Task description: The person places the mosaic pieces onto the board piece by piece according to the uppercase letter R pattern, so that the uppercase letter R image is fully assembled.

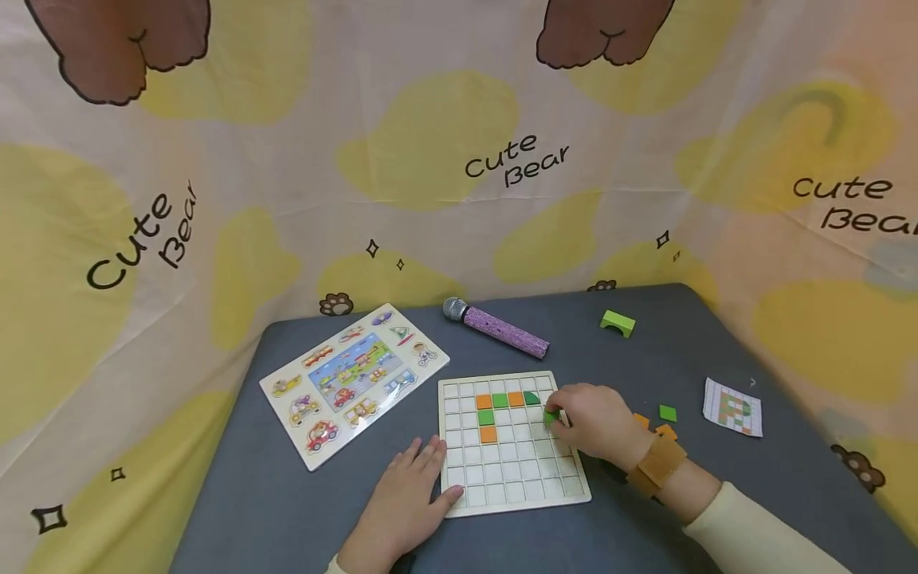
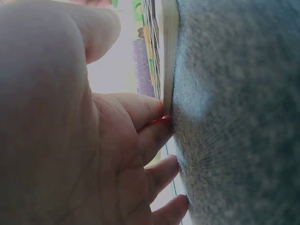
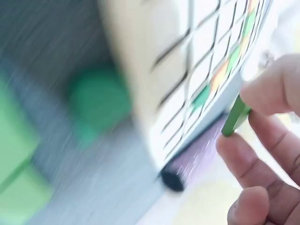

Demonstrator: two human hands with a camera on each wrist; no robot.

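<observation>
Over the right part of the white grid board point(image 1: 512, 446), the right hand point(image 1: 595, 422) pinches a small green tile point(image 1: 550, 417) between its fingertips, near the placed orange and green tiles, while the flat left hand point(image 1: 405, 498) rests against the board's near left edge on the grey tabletop point(image 1: 287, 510).

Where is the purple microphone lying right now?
In the head view, the purple microphone lies on the grey table just behind the white grid board, between the vehicle puzzle to the left and the green arch block to the right.
</observation>
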